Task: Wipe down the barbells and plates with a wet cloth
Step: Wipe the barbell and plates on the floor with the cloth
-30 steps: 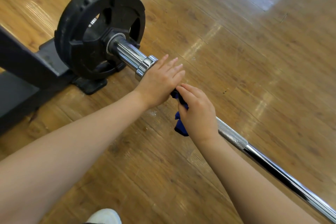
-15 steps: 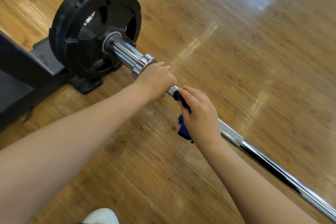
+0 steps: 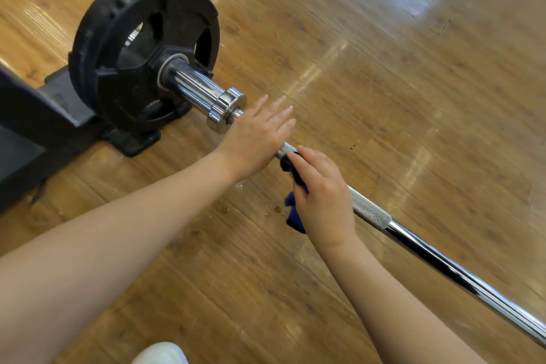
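Two hands are working the barbell [image 3: 369,213]: the left hand [image 3: 255,133], clenched half a second ago, is now lying released beside the collar [image 3: 226,109], while the right hand [image 3: 320,195] is grasping the blue cloth [image 3: 295,220] around the knurled shaft, wiping still under way.

The barbell [image 3: 428,254] runs off the lower right edge, and both hands cover part of its shaft. The right hand [image 3: 322,198] hides most of the blue cloth [image 3: 294,217]. A white shoe [image 3: 161,354] is cut by the bottom edge.
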The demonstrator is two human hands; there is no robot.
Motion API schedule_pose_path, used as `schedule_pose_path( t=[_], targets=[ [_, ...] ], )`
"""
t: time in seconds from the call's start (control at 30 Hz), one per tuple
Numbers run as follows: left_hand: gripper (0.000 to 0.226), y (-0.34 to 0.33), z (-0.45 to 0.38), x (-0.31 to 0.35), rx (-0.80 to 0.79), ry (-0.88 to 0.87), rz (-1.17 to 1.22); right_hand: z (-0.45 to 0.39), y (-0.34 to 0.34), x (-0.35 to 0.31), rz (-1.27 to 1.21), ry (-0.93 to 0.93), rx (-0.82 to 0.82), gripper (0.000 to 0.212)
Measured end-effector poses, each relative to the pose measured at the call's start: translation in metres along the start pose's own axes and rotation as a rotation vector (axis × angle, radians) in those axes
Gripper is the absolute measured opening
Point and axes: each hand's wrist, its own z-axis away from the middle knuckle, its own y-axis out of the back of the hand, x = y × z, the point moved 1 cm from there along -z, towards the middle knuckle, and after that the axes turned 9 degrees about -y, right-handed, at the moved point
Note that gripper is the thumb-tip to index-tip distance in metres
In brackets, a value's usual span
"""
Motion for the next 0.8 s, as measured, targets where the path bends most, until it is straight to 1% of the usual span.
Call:
schedule_pose_path(
  t=[0.07, 0.1, 0.17, 0.2, 0.27, 0.3, 0.4, 0.5, 0.57, 0.7, 0.8],
  targets=[
    [0.027, 0.000, -0.001, 0.003, 0.005, -0.008, 0.011, -0.003, -0.004, -0.002, 0.036, 0.021, -0.047, 0.038],
    [0.027, 0.000, -0.001, 0.003, 0.003, -0.013, 0.013, -0.001, -0.003, 0.000, 0.049, 0.033, -0.048, 0.040],
    [0.037, -0.002, -0.002, 0.002, 0.001, -0.016, 0.017, 0.009, 0.003, 0.010, 0.069, 0.052, -0.024, 0.040],
    [0.038, -0.003, -0.003, 0.002, 0.024, -0.013, 0.022, 0.014, 0.007, 0.015, 0.078, 0.048, -0.011, 0.042],
    [0.027, -0.003, -0.006, 0.002, 0.054, -0.017, 0.044, 0.021, 0.016, 0.024, 0.081, 0.008, 0.003, 0.046],
    [0.028, -0.003, -0.007, 0.001, 0.061, -0.016, 0.069, 0.023, 0.020, 0.026, 0.075, -0.025, 0.006, 0.047],
    [0.037, -0.001, -0.010, -0.002, 0.059, -0.036, 0.130, 0.021, 0.026, 0.026, 0.073, -0.109, 0.013, 0.040],
    [0.034, -0.001, -0.010, -0.003, 0.063, -0.069, 0.152, 0.010, 0.023, 0.023, 0.058, -0.117, -0.027, 0.038],
    [0.031, -0.002, -0.008, -0.003, 0.088, -0.076, 0.154, 0.001, 0.021, 0.020, 0.047, -0.083, -0.040, 0.035],
    [0.033, -0.003, -0.007, -0.004, 0.134, -0.094, 0.145, -0.011, 0.014, 0.004, 0.059, 0.057, -0.029, 0.027],
    [0.034, -0.004, -0.007, -0.004, 0.142, -0.086, 0.153, -0.014, 0.008, 0.000, 0.022, 0.044, -0.023, 0.028]
  ],
)
